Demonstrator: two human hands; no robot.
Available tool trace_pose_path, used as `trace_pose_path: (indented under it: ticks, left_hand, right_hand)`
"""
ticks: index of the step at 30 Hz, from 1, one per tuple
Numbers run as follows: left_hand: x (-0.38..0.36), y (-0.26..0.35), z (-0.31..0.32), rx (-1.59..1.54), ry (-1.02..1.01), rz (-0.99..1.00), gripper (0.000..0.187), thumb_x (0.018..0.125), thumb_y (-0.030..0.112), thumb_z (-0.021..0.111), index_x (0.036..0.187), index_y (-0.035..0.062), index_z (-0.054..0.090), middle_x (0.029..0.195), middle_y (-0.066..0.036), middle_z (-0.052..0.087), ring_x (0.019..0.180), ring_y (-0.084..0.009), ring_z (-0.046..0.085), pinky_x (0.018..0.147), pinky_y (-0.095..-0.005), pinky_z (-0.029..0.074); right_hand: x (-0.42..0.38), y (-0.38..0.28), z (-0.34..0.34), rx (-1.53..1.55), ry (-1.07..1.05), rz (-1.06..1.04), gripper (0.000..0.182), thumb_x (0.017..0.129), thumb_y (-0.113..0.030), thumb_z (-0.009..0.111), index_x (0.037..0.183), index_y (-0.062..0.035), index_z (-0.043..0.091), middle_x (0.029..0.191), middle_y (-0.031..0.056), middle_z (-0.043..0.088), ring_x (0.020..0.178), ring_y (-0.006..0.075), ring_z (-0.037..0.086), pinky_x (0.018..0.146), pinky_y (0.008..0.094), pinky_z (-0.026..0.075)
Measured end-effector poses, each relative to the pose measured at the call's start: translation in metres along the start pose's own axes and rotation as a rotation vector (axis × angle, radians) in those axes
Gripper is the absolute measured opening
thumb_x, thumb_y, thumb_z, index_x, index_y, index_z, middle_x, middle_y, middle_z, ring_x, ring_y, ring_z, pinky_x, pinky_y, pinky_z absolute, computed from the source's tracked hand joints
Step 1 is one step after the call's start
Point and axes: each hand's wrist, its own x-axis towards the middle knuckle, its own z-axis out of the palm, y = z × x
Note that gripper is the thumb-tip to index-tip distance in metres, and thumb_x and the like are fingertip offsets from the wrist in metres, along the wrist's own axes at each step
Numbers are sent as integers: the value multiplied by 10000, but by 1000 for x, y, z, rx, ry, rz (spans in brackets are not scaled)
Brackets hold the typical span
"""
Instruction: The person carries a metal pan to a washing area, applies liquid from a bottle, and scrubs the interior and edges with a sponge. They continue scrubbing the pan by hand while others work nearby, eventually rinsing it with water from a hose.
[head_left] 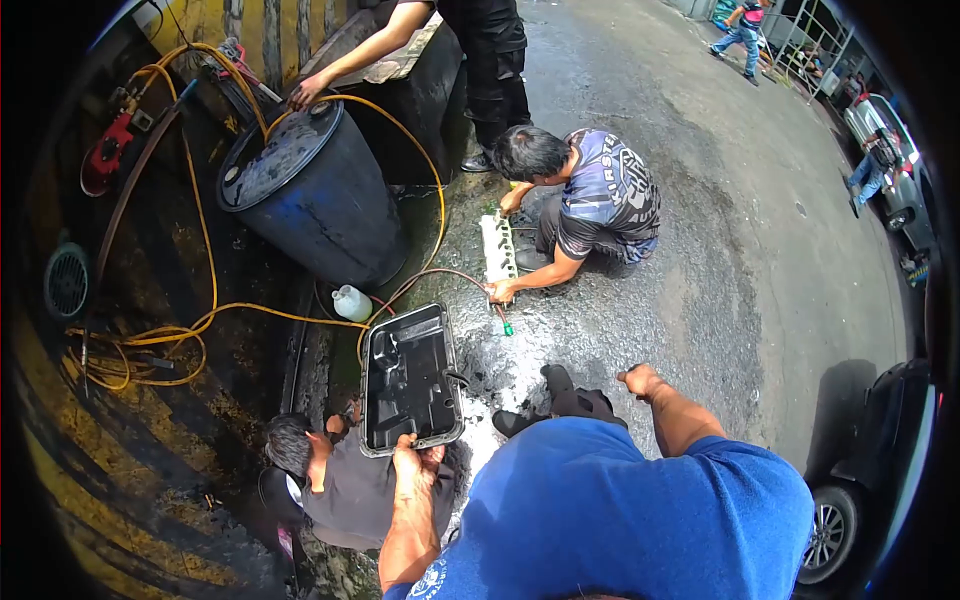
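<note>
My left hand (412,460) grips the lower edge of a black engine oil pan (408,385). The pan is tilted up, its wet-looking hollow side facing me and its metal rim showing all round. Off to the right, my right hand (641,381) hangs over the wet pavement with its fingers curled in, and I see nothing in it. Beyond the pan, a crouching co-worker (605,195) holds a long pale engine part (497,248) with a row of openings along it. A hose with a green end (508,328) lies by that person's hand.
Close by my left arm crouches a person in dark clothes (370,495). A blue drum (320,210) stands at the left, a standing person's hand on its top. Yellow hose (255,308) and a white jug (351,303) lie near it. A dark vehicle (870,470) is at the right.
</note>
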Motion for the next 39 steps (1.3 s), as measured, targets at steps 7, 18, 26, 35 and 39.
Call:
trace_pose_path:
  ticks: [7,18,26,35,39]
  left_hand:
    - [-12,14,1,108,-20,80,131,918,177,500,944,60,552,861,-119,624,687,-270,640,610,-428,590]
    - [-21,11,-4,149,79,247,110,882,95,584,944,5,571,831,-112,624,642,-253,641,529,-392,564]
    - [-1,-12,-4,18,182,124,162,907,154,545,977,8,538,881,-171,611,684,-288,644,570,-413,580]
    - [24,-40,-16,-132,282,68,183,880,114,565,1007,-14,531,989,-179,593,798,-319,650,633,-461,607]
    - [37,-59,-19,-97,305,46,210,882,175,558,1046,44,558,984,-132,648,845,-290,671,701,-446,611]
  right_hand:
    - [20,0,13,186,-49,-18,517,904,-407,647,1158,43,651,1061,159,692,851,295,671,670,414,530]
    - [42,10,11,316,-122,26,454,905,-355,646,1238,-49,604,1075,84,641,895,234,612,708,401,498]
    - [52,-21,-13,148,-71,-109,497,901,-372,647,1237,-7,623,1100,142,671,935,265,643,725,406,522]
    - [97,-54,-29,37,-146,-70,494,912,-383,640,1251,-25,615,1087,112,669,941,237,634,666,358,509]
    - [136,-92,-33,-89,-168,-81,564,900,-425,634,1281,-12,590,1026,144,689,888,254,658,707,401,526]
